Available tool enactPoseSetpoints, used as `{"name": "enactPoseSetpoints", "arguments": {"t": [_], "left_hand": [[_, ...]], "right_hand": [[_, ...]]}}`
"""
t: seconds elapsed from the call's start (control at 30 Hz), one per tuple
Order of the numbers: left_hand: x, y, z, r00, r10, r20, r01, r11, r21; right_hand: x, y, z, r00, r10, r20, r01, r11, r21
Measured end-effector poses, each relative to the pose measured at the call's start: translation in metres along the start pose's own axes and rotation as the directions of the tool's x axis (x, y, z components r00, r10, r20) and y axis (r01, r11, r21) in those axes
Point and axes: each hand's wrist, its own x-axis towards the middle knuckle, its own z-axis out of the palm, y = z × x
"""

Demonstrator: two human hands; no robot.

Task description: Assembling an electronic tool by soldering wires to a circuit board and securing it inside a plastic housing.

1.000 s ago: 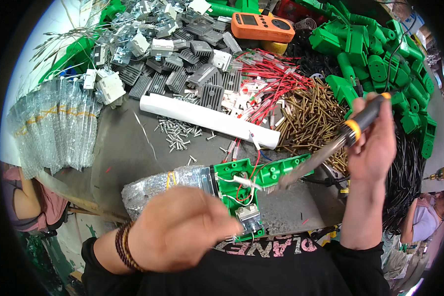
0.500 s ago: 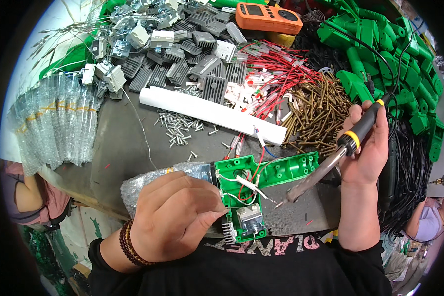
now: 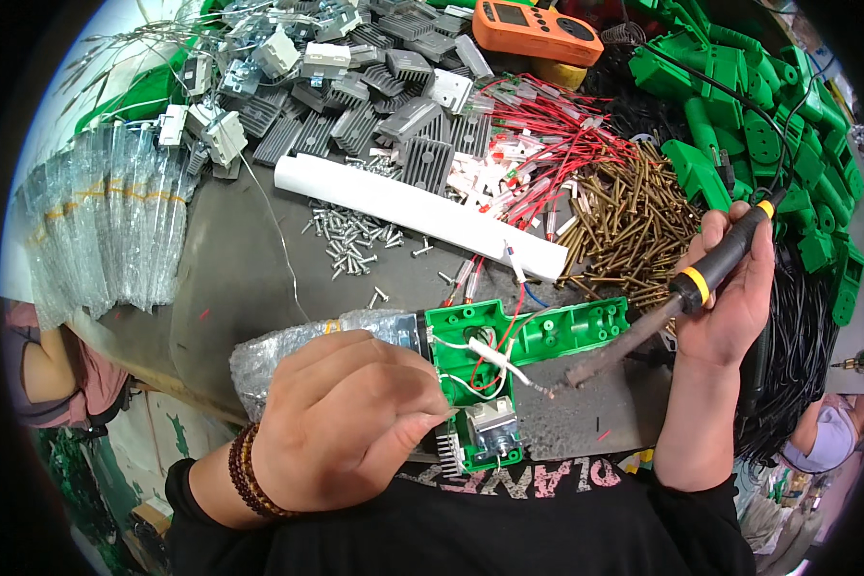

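Note:
My right hand is closed round the black and yellow handle of a soldering iron. The iron's brown metal barrel slants down to the left, its tip close by the bare end of a white-sleeved wire; contact between them is unclear. That wire comes out of an opened green plastic housing, which also holds red and white wires and a white switch-like block. Left of the block, my left hand pinches thumb and finger together at the housing's edge; whatever is in the pinch is hidden. Bubble wrap covers the part behind that hand.
A white tube lies across the table beyond the housing. Behind it are loose screws, grey heat sinks, red wires and brass-coloured screws. An orange meter and green housings stand farther back.
My right hand and the soldering iron have moved slightly right. The wire end has also shifted a little right. My left hand keeps its pinch.

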Motion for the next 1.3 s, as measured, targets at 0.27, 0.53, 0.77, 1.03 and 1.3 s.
{"name": "enactPoseSetpoints", "arguments": {"t": [0.27,0.53,0.77,1.03,1.3], "left_hand": [[-0.006,-0.006,-0.001,0.999,0.0,0.041,-0.001,1.0,0.03],[-0.004,-0.004,0.001,1.0,0.007,0.028,-0.008,0.999,0.034],[-0.001,-0.004,0.007,0.999,0.036,-0.03,-0.035,0.999,0.038],[0.002,-0.004,0.009,0.996,0.091,-0.008,-0.09,0.993,0.076],[0.001,-0.008,0.01,0.99,0.136,0.038,-0.137,0.99,0.031]], "right_hand": [[-0.009,0.017,0.021,0.992,0.12,0.048,-0.119,0.992,-0.035],[-0.014,0.023,0.021,0.982,0.162,0.101,-0.156,0.985,-0.068],[-0.013,0.024,0.017,0.982,0.153,0.111,-0.148,0.987,-0.055],[-0.015,0.022,0.019,0.982,0.153,0.109,-0.152,0.988,-0.018],[-0.017,0.02,0.019,0.986,0.137,0.096,-0.139,0.99,0.022]]}}
